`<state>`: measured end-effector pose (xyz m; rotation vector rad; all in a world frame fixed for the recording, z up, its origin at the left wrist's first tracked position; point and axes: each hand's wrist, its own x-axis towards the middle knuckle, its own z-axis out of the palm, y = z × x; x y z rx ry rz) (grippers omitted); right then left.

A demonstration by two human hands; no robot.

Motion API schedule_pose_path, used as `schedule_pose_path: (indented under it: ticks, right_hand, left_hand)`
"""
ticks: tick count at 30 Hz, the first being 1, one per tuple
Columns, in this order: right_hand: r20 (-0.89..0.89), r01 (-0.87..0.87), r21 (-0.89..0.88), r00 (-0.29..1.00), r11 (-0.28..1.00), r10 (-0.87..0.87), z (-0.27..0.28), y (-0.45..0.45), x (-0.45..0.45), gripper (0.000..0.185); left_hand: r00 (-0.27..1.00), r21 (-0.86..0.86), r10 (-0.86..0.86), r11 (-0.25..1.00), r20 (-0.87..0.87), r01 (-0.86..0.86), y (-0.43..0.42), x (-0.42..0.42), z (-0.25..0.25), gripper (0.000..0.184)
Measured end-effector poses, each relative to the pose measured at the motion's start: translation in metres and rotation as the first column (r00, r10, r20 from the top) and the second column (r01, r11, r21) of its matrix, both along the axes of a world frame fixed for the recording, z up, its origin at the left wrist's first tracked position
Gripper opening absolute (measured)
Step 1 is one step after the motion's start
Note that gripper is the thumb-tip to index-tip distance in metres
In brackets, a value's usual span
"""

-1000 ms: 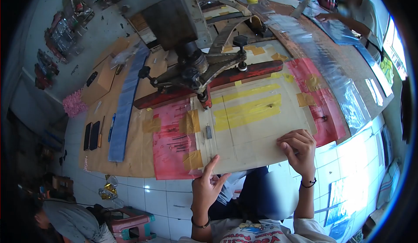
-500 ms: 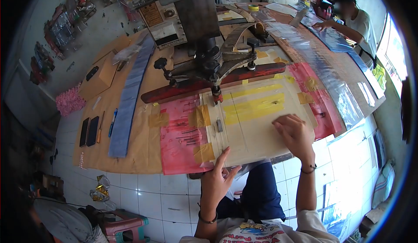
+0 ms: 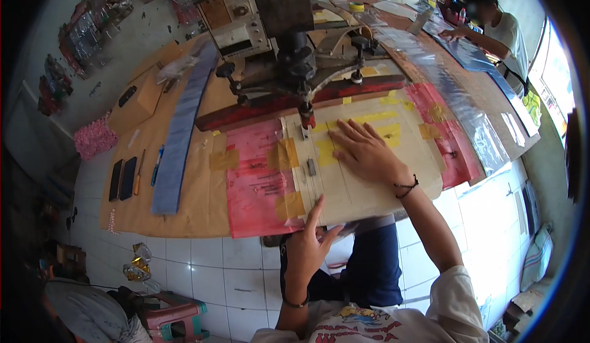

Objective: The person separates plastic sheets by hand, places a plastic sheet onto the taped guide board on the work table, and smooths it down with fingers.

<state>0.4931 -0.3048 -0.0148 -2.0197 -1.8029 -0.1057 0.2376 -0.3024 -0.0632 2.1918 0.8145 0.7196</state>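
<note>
My right hand (image 3: 369,152) lies flat, fingers stretched out, on a beige sheet (image 3: 362,198) with yellow strips on it. My left hand (image 3: 310,248) is at the front edge of the sheet, index finger extended onto it and thumb apart; I see nothing held in it. A small grey block (image 3: 311,167) sits on the sheet's left part, ahead of my left index fingertip. Red sheets (image 3: 255,186) taped down with brown tape flank the beige one. Over the far edge hangs a press head (image 3: 298,60) with a long dark-red bar (image 3: 246,109).
A blue-grey strip (image 3: 184,134), two dark phones (image 3: 128,178), a blue pen (image 3: 157,165) and a thin orange-handled tool (image 3: 140,171) lie at left. Clear plastic (image 3: 479,140) covers part of the right side, where another person (image 3: 513,42) works. A stool (image 3: 175,318) stands below left.
My right hand has moved forward and left, from a curled pose above the sheet to lying flat on it. My left hand has stayed nearly in place. The view has shifted slightly.
</note>
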Motion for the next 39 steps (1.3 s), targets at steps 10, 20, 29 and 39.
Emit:
schedule_pose_path:
  ticks: [10,20,29,39]
  right_hand:
    - [-0.054,0.077,-0.020,0.996,0.997,-0.078,0.023,-0.062,-0.044,0.039]
    - [-0.092,0.030,-0.030,0.995,0.999,-0.032,0.021,-0.012,0.015,0.061]
    - [-0.110,-0.139,-0.209,0.987,0.968,0.118,0.038,0.006,0.029,0.035]
    - [-0.633,-0.018,-0.004,0.774,1.000,0.011,0.074,-0.014,0.020,0.022]
  left_hand:
    - [0.990,0.089,-0.113,0.990,0.086,0.106,0.006,-0.008,0.000,0.062]
    - [0.992,0.017,-0.029,0.999,0.122,0.028,-0.006,-0.004,-0.002,0.037]
    - [0.986,-0.064,-0.048,0.996,0.157,0.058,-0.005,-0.001,-0.005,0.040]
    - [0.951,-0.215,-0.184,0.947,0.250,0.240,-0.008,-0.006,0.013,0.046]
